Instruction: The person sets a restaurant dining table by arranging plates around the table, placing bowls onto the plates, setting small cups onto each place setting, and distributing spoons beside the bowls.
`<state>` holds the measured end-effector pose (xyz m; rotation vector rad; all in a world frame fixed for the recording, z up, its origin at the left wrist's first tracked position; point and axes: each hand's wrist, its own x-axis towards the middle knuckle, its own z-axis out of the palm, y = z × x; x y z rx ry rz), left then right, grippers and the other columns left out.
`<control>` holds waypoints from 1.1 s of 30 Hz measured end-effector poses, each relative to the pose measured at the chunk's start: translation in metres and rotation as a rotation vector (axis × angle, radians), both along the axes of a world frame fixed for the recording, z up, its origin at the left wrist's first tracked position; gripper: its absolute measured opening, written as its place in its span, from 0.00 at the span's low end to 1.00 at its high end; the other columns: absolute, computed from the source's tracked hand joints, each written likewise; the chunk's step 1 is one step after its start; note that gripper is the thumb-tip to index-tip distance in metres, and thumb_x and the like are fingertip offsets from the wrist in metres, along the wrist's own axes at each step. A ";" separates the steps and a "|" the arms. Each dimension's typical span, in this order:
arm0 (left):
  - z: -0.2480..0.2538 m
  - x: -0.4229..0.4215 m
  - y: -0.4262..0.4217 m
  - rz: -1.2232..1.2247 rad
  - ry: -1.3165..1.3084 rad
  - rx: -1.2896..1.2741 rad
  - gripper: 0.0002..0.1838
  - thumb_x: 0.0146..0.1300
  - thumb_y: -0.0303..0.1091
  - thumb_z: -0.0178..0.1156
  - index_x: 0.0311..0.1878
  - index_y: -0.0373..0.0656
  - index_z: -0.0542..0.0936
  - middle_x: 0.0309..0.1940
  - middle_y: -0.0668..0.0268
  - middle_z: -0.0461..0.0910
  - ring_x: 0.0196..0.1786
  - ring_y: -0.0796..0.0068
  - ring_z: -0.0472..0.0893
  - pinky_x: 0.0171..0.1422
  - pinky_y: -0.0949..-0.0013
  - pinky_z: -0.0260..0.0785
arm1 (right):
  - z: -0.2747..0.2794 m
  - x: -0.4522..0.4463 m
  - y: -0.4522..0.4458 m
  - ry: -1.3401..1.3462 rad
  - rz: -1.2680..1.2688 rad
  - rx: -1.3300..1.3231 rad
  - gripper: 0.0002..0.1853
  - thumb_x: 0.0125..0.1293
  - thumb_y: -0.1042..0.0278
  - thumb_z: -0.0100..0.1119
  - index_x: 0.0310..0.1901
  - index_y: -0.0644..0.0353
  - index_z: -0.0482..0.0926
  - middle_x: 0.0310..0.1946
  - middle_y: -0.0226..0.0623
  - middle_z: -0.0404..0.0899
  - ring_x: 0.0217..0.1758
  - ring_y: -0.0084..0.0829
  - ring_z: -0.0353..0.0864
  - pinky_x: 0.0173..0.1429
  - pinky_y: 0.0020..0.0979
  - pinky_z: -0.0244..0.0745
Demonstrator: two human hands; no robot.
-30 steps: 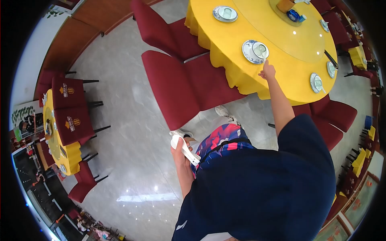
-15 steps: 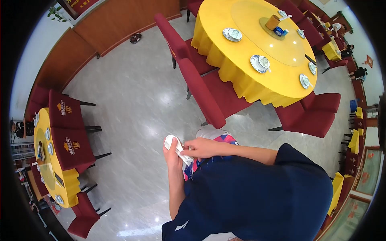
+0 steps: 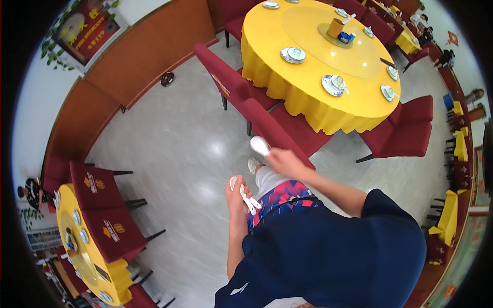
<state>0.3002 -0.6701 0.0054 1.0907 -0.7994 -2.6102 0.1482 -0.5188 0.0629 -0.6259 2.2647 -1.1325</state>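
My left hand (image 3: 237,197) is closed round several white soup spoons (image 3: 249,201), their handles pointing down and right past my fingers. In my right hand (image 3: 286,161) is one white soup spoon (image 3: 260,146), bowl end outward, held out in front over a red chair. That hand is a little blurred. Ahead stands a round table with a yellow tablecloth (image 3: 313,105). On its near side sit a patterned plate with a small bowl (image 3: 333,85) and another plate setting (image 3: 293,55).
Red chairs (image 3: 287,131) ring the big table, one (image 3: 398,131) at its right. A second yellow-clothed table (image 3: 120,280) with red chairs (image 3: 110,231) stands at left. A wooden cup (image 3: 335,27) is on the turntable. People (image 3: 446,58) are in the far background.
My right hand has drawn away from my left, taking one spoon up and forward. The other spoons stay in my left hand. My view has shifted, and the big table is nearer.
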 end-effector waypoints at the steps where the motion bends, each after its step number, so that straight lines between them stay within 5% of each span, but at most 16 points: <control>1: -0.004 -0.009 -0.009 -0.017 -0.010 -0.012 0.10 0.66 0.32 0.59 0.47 0.46 0.70 0.28 0.67 0.70 0.21 0.81 0.66 0.19 0.77 0.56 | -0.014 -0.029 -0.001 0.215 -0.077 -0.050 0.13 0.68 0.63 0.51 0.33 0.65 0.79 0.26 0.47 0.80 0.32 0.45 0.83 0.38 0.41 0.77; 5: -0.011 -0.051 -0.052 -0.120 -0.009 0.115 0.09 0.65 0.31 0.53 0.48 0.46 0.70 0.31 0.65 0.71 0.23 0.79 0.66 0.21 0.76 0.56 | -0.075 -0.198 0.015 0.219 -0.432 0.029 0.20 0.69 0.59 0.41 0.31 0.65 0.79 0.35 0.57 0.80 0.41 0.55 0.79 0.48 0.49 0.73; 8: -0.010 -0.086 -0.093 -0.104 0.007 0.189 0.13 0.59 0.31 0.50 0.48 0.45 0.70 0.32 0.63 0.71 0.24 0.76 0.66 0.22 0.74 0.56 | -0.191 -0.365 0.045 0.597 -0.615 0.095 0.18 0.67 0.55 0.41 0.39 0.63 0.74 0.22 0.41 0.73 0.19 0.33 0.73 0.21 0.38 0.68; 10: 0.003 -0.112 -0.125 -0.077 -0.009 0.163 0.13 0.59 0.31 0.50 0.49 0.45 0.70 0.32 0.63 0.71 0.25 0.75 0.66 0.22 0.74 0.57 | -0.185 -0.428 0.037 0.217 -0.847 0.130 0.18 0.67 0.56 0.44 0.41 0.66 0.74 0.26 0.45 0.76 0.24 0.41 0.76 0.28 0.42 0.71; 14: 0.020 -0.157 -0.185 -0.058 -0.093 0.065 0.16 0.58 0.28 0.50 0.51 0.45 0.70 0.35 0.62 0.71 0.28 0.74 0.67 0.24 0.74 0.59 | -0.194 -0.520 0.031 0.109 -0.899 0.331 0.20 0.67 0.58 0.45 0.46 0.68 0.74 0.39 0.56 0.80 0.43 0.52 0.81 0.46 0.49 0.75; 18: 0.026 -0.193 -0.244 0.018 -0.172 -0.013 0.18 0.60 0.25 0.53 0.54 0.45 0.69 0.38 0.61 0.73 0.31 0.74 0.70 0.26 0.75 0.63 | -0.176 -0.553 0.007 0.022 -0.921 0.540 0.19 0.68 0.63 0.42 0.55 0.62 0.74 0.54 0.54 0.78 0.58 0.49 0.78 0.57 0.47 0.75; 22: 0.024 -0.219 -0.277 0.091 -0.132 -0.041 0.17 0.66 0.26 0.54 0.58 0.44 0.68 0.42 0.62 0.74 0.34 0.78 0.74 0.29 0.78 0.71 | -0.186 -0.585 -0.007 -0.017 -0.945 0.604 0.18 0.70 0.63 0.41 0.57 0.57 0.73 0.56 0.50 0.78 0.59 0.47 0.78 0.57 0.48 0.74; 25: 0.021 -0.240 -0.290 0.078 -0.201 -0.061 0.16 0.68 0.29 0.56 0.58 0.45 0.69 0.42 0.62 0.75 0.34 0.78 0.76 0.28 0.77 0.73 | -0.206 -0.598 -0.013 0.049 -0.920 0.608 0.20 0.72 0.55 0.43 0.56 0.59 0.72 0.52 0.56 0.78 0.57 0.52 0.78 0.57 0.51 0.73; 31: 0.013 -0.295 -0.317 -0.063 -0.319 -0.087 0.15 0.68 0.36 0.59 0.55 0.45 0.72 0.37 0.64 0.76 0.30 0.78 0.77 0.23 0.76 0.73 | -0.209 -0.605 -0.022 0.028 -0.969 0.647 0.22 0.72 0.52 0.46 0.55 0.62 0.71 0.50 0.57 0.78 0.42 0.49 0.85 0.46 0.47 0.79; 33: 0.013 -0.314 -0.335 -0.157 -0.365 -0.156 0.15 0.68 0.38 0.59 0.54 0.47 0.71 0.35 0.68 0.75 0.29 0.82 0.75 0.23 0.80 0.72 | -0.187 -0.591 -0.033 -0.163 -1.147 0.399 0.27 0.70 0.50 0.48 0.59 0.67 0.66 0.46 0.61 0.78 0.30 0.47 0.86 0.35 0.41 0.80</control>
